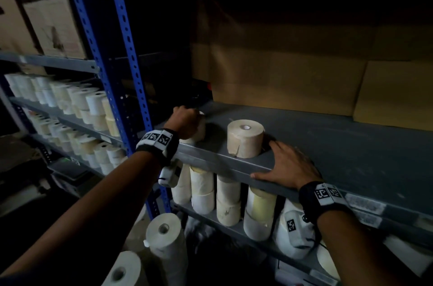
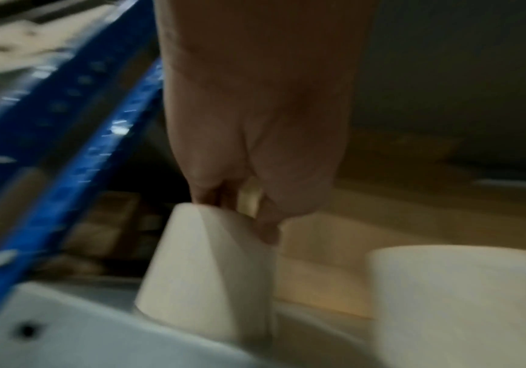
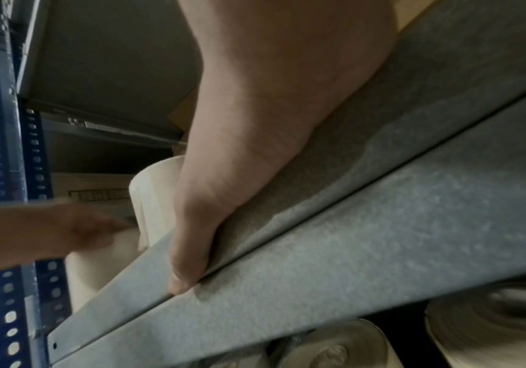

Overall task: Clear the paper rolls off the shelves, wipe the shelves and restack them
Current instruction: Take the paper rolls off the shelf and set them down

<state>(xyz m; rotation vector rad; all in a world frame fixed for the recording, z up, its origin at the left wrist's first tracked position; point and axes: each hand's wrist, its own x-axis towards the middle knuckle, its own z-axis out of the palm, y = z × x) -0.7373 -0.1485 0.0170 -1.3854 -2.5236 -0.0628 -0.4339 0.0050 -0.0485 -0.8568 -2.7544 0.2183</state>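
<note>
We stand in a dim stockroom, blue slotted steel uprights [image 1: 121, 35], grey metal shelves [image 1: 316, 135], rows of stacked paper rolls [image 1: 77, 103], cardboard boxes [image 1: 293, 75] behind.

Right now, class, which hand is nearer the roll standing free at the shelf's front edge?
Right. The right hand lies flat on the shelf just right of the free roll, fingertips by its base. The left hand grips another roll further left.

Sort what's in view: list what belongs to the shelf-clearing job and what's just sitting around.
Job:
- left hand gripping a paper roll
- second roll standing upright beside it
- grey shelf
- right hand resting on the shelf edge

Lying about:
- cardboard boxes behind
- blue uprights
</note>
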